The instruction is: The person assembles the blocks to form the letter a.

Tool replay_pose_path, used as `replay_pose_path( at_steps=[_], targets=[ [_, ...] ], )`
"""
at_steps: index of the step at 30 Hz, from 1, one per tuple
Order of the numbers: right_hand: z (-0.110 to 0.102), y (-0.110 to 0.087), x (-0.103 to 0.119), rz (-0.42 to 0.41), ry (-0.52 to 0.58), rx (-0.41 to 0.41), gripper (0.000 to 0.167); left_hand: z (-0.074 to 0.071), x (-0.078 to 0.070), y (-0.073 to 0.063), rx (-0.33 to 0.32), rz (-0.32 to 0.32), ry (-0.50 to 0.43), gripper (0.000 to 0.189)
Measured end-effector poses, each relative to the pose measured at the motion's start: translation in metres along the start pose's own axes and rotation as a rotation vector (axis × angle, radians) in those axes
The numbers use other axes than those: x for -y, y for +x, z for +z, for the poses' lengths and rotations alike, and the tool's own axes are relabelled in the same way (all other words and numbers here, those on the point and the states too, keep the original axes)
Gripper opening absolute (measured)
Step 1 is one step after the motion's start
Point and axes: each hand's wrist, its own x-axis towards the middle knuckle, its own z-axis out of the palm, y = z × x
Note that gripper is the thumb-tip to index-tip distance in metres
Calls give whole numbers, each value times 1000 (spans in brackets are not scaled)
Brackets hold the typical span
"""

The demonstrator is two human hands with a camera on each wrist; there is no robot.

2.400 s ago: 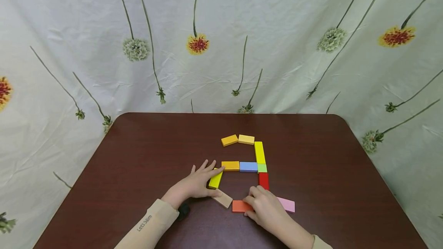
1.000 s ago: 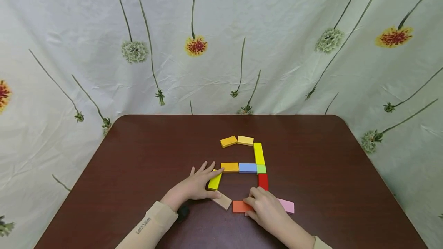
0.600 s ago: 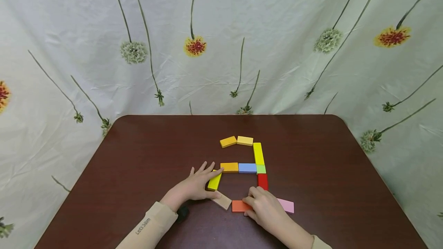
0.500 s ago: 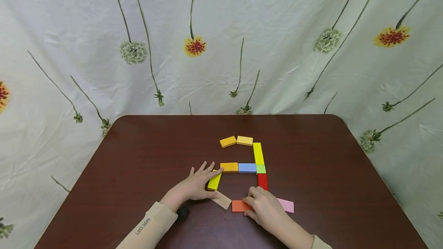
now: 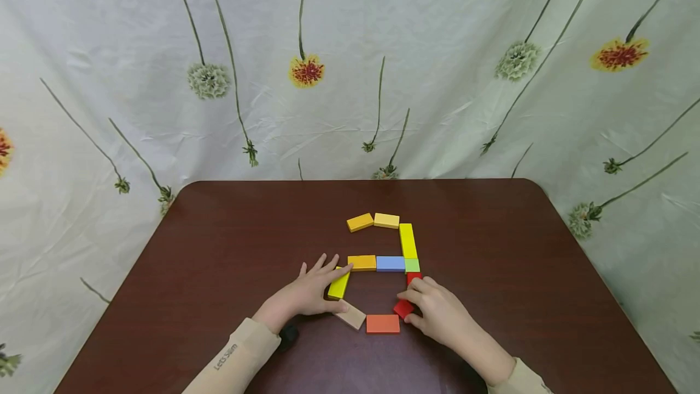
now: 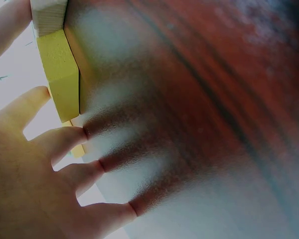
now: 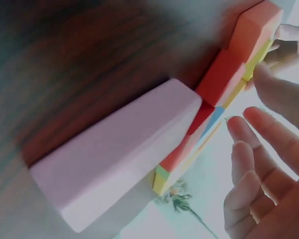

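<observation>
In the head view my left hand (image 5: 306,293) lies with fingers spread, index fingertip over the yellow block (image 5: 338,286) by the orange-yellow block (image 5: 362,262), and thumb on the beige block (image 5: 350,315). My right hand (image 5: 437,312) has its thumb and bent fingers either side of a small tilted red block (image 5: 403,309). The right wrist view shows a gap between those fingertips and the red block (image 7: 222,77). Just left of it lies the orange-red block (image 5: 383,324). The pink block (image 7: 114,154), hidden in the head view, lies under the right hand.
A second red block (image 5: 414,277), a green block (image 5: 412,265), a tall yellow block (image 5: 407,240) and a blue block (image 5: 390,264) join up. At the far end lie a pale yellow block (image 5: 386,221) and an orange-yellow block (image 5: 360,222). A flowered curtain (image 5: 339,108) hangs behind the table (image 5: 246,230).
My right hand has shifted right and a little away from me, uncovering the tilted red block and the orange-red block's right end while covering the pink block. My left hand has stayed put.
</observation>
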Motion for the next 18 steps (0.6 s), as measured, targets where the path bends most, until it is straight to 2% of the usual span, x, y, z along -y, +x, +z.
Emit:
replay_pose_path(
  at_steps=[3,8,14,18],
  targets=[
    [0,2,-4,2,27,54,39,1,0,0,0,0,2,82],
    [3,6,-8,-36,54,99,43,1,1,1,-2,-4,1,82],
    [9,7,-10,-74,77,105,39,1,2,2,2,-12,4,82],
    [9,8,-9,-61,83,117,38,0,1,1,8,-9,3,82]
  ],
)
